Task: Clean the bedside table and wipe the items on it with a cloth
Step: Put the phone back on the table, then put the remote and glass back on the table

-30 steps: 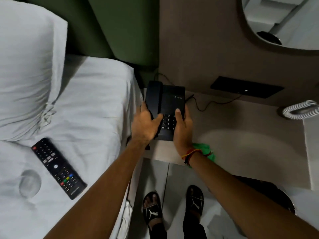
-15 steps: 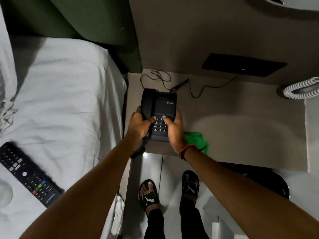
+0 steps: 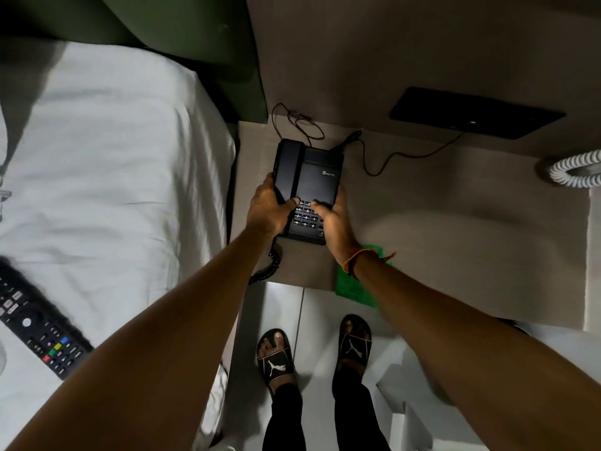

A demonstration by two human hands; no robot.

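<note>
Both hands, left hand [image 3: 266,209] and right hand [image 3: 335,221], grip the black telephone [image 3: 309,187] at the surface's [image 3: 455,242] left side, apparently repositioning it; next likely means taking the green cloth [image 3: 356,284] at the near edge.

One black desk telephone [image 3: 307,190] on one bedside table [image 3: 455,229]; two hands on it, a left hand [image 3: 266,211] and a right hand [image 3: 335,221]; one green cloth [image 3: 356,284] at the table's front edge; one remote control [image 3: 39,330] on one bed [image 3: 107,177]; two black slide sandals, one [image 3: 274,358] beside the other [image 3: 354,345]; one thread bracelet [image 3: 354,260]; one white coiled cord [image 3: 575,169]; one black wall panel [image 3: 474,113].
</note>
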